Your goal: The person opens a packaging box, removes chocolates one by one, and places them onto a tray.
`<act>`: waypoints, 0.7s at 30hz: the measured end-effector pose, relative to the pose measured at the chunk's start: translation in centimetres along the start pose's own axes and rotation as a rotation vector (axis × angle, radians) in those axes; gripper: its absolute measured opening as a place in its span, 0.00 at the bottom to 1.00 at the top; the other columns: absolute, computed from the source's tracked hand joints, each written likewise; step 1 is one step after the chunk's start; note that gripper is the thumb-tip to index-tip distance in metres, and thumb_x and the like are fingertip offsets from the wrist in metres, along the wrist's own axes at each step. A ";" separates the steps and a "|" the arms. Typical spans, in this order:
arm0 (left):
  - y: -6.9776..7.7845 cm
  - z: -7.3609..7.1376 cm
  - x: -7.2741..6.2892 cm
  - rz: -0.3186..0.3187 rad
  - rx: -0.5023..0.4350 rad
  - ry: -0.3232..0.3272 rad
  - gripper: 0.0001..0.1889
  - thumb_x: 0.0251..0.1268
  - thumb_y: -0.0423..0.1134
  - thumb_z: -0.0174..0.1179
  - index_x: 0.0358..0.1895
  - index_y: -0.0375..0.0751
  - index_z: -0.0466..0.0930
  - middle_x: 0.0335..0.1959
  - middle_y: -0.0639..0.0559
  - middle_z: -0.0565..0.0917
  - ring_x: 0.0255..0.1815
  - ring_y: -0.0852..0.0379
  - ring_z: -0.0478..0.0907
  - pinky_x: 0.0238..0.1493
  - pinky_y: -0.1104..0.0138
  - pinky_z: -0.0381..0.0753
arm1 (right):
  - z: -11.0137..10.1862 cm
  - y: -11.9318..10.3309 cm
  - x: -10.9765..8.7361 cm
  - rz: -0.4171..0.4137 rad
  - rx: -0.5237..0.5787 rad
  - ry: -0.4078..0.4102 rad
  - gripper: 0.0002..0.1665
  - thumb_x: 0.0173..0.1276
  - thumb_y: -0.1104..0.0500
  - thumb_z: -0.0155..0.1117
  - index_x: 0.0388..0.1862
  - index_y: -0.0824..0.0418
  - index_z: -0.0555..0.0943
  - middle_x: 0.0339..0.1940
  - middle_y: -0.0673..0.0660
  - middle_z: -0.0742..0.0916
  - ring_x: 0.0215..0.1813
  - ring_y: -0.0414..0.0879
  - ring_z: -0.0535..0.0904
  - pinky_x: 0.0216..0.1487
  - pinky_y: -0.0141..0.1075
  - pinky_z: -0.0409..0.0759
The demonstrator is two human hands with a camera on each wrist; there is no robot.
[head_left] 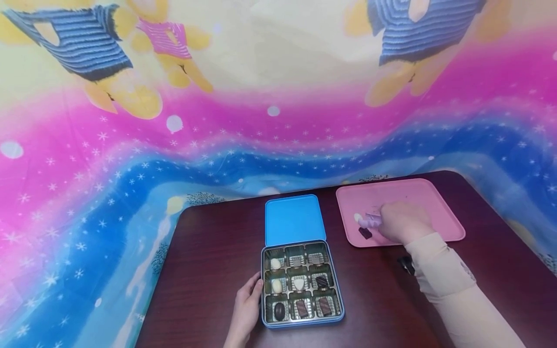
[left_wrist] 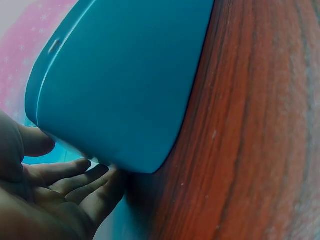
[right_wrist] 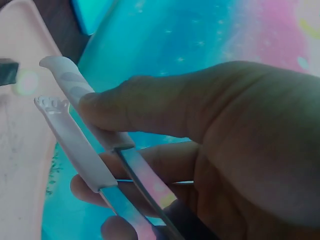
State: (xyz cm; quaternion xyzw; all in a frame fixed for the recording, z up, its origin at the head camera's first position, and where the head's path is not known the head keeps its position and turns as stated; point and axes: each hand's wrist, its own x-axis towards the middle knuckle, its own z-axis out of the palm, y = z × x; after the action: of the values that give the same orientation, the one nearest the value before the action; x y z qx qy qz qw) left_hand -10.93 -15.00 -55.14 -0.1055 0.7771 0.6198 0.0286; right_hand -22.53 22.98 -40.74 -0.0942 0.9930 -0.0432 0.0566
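Note:
My right hand (head_left: 402,222) is over the pink tray (head_left: 444,227), pinching a pair of tongs (right_wrist: 80,145) between thumb and fingers. The tongs have metal arms and pale purple tips, one shaped like a paw; the tips stand apart in the right wrist view. Near the tips on the tray lie a white chocolate (head_left: 358,217) and a dark chocolate (head_left: 365,233). With fingers loosely extended, my left hand (head_left: 247,307) rests against the left side of a blue tin (head_left: 302,325). Its divided insert holds white chocolates (head_left: 276,286), a dark oval one (head_left: 280,311) and brown rectangular ones (head_left: 302,308).
The light blue lid (head_left: 295,220) lies behind the tin, left of the tray. Both stand on a dark red wooden table (head_left: 217,251). A printed cloth (head_left: 261,121) with bears and snowflakes hangs close behind the table's back edge. A dark object (head_left: 406,266) shows beside the right cuff.

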 end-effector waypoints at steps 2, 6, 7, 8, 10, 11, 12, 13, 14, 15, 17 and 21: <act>0.0 0.0 0.0 0.001 0.001 0.001 0.27 0.82 0.42 0.49 0.70 0.22 0.66 0.60 0.34 0.81 0.62 0.45 0.77 0.64 0.48 0.75 | -0.3 -0.3 -0.3 0.002 0.006 0.016 0.16 0.58 0.46 0.71 0.29 0.58 0.82 0.24 0.55 0.82 0.26 0.52 0.74 0.23 0.50 0.74; 0.1 0.0 -0.1 0.005 0.007 0.009 0.27 0.81 0.42 0.50 0.70 0.23 0.67 0.60 0.34 0.81 0.63 0.44 0.76 0.65 0.47 0.74 | -0.9 -1.2 -0.9 -0.011 0.010 0.071 0.12 0.60 0.52 0.69 0.23 0.56 0.80 0.21 0.52 0.79 0.23 0.51 0.73 0.21 0.49 0.73; 0.1 0.0 -0.1 0.004 0.010 0.012 0.27 0.81 0.42 0.50 0.70 0.23 0.67 0.60 0.34 0.81 0.63 0.44 0.76 0.65 0.47 0.74 | -1.1 -1.4 -1.1 -0.022 0.009 0.091 0.12 0.60 0.53 0.69 0.23 0.56 0.79 0.20 0.52 0.79 0.23 0.51 0.72 0.21 0.49 0.72; 0.1 0.0 -0.1 0.004 0.012 0.014 0.27 0.81 0.42 0.50 0.70 0.23 0.67 0.60 0.34 0.81 0.64 0.44 0.76 0.66 0.47 0.73 | -1.2 -1.7 -1.4 -0.034 0.006 0.112 0.12 0.61 0.54 0.68 0.22 0.56 0.78 0.19 0.51 0.78 0.22 0.50 0.72 0.20 0.49 0.72; 0.1 0.0 -0.2 0.008 0.013 0.018 0.26 0.81 0.42 0.51 0.70 0.23 0.68 0.61 0.34 0.80 0.64 0.43 0.75 0.67 0.47 0.73 | -1.6 -2.2 -1.9 -0.056 0.005 0.154 0.12 0.61 0.53 0.68 0.22 0.55 0.78 0.18 0.50 0.77 0.21 0.50 0.71 0.19 0.49 0.71; 0.1 0.0 -0.2 0.011 0.012 0.017 0.26 0.81 0.42 0.51 0.70 0.23 0.68 0.61 0.34 0.80 0.65 0.43 0.75 0.67 0.47 0.72 | -1.8 -2.5 -2.1 -0.068 0.009 0.172 0.11 0.61 0.54 0.68 0.22 0.55 0.78 0.18 0.50 0.76 0.21 0.49 0.71 0.19 0.49 0.71; 0.2 0.0 -0.2 0.011 0.011 0.017 0.26 0.81 0.42 0.51 0.70 0.23 0.68 0.61 0.34 0.80 0.65 0.43 0.75 0.67 0.47 0.72 | -2.0 -2.8 -2.4 -0.080 0.012 0.189 0.11 0.61 0.54 0.68 0.22 0.54 0.77 0.17 0.49 0.76 0.20 0.49 0.70 0.18 0.48 0.70; 0.2 -0.1 -0.2 0.010 0.012 0.018 0.26 0.80 0.42 0.51 0.70 0.23 0.68 0.61 0.34 0.80 0.65 0.43 0.74 0.67 0.46 0.72 | -2.2 -3.1 -2.7 -0.092 0.014 0.204 0.12 0.61 0.53 0.69 0.22 0.53 0.77 0.17 0.48 0.75 0.20 0.48 0.70 0.18 0.48 0.70; 0.2 0.0 -0.2 0.010 0.014 0.017 0.26 0.81 0.42 0.51 0.70 0.23 0.68 0.62 0.33 0.79 0.65 0.43 0.74 0.67 0.46 0.72 | -2.3 -3.4 -2.9 -0.103 0.020 0.215 0.12 0.61 0.53 0.69 0.22 0.52 0.76 0.16 0.48 0.75 0.19 0.47 0.69 0.18 0.47 0.69; 0.2 0.0 -0.2 0.009 0.016 0.017 0.26 0.81 0.42 0.51 0.70 0.23 0.67 0.62 0.33 0.79 0.65 0.42 0.74 0.67 0.46 0.72 | -2.5 -3.7 -3.1 -0.116 0.025 0.224 0.13 0.61 0.52 0.69 0.22 0.52 0.76 0.16 0.47 0.74 0.19 0.47 0.69 0.18 0.46 0.69; 0.3 0.0 -0.2 0.002 0.021 0.017 0.27 0.81 0.42 0.51 0.70 0.24 0.67 0.63 0.33 0.79 0.66 0.42 0.74 0.67 0.46 0.72 | -2.7 -4.2 -3.4 -0.142 0.032 0.242 0.12 0.61 0.52 0.70 0.23 0.51 0.76 0.16 0.46 0.74 0.19 0.46 0.69 0.18 0.44 0.67; 0.2 0.1 -0.1 0.002 0.026 0.021 0.26 0.81 0.42 0.51 0.70 0.23 0.67 0.63 0.32 0.78 0.66 0.42 0.73 0.67 0.46 0.72 | -2.7 -5.0 -3.7 -0.187 0.035 0.270 0.11 0.62 0.52 0.70 0.25 0.51 0.78 0.16 0.45 0.73 0.18 0.44 0.68 0.17 0.42 0.66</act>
State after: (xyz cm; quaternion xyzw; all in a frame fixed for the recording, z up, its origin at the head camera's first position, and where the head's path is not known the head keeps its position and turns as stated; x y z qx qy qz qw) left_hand -10.86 -14.88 -54.91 -0.1108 0.7857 0.6083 0.0210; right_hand -18.30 18.96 -37.20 -0.1787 0.9776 -0.0776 -0.0800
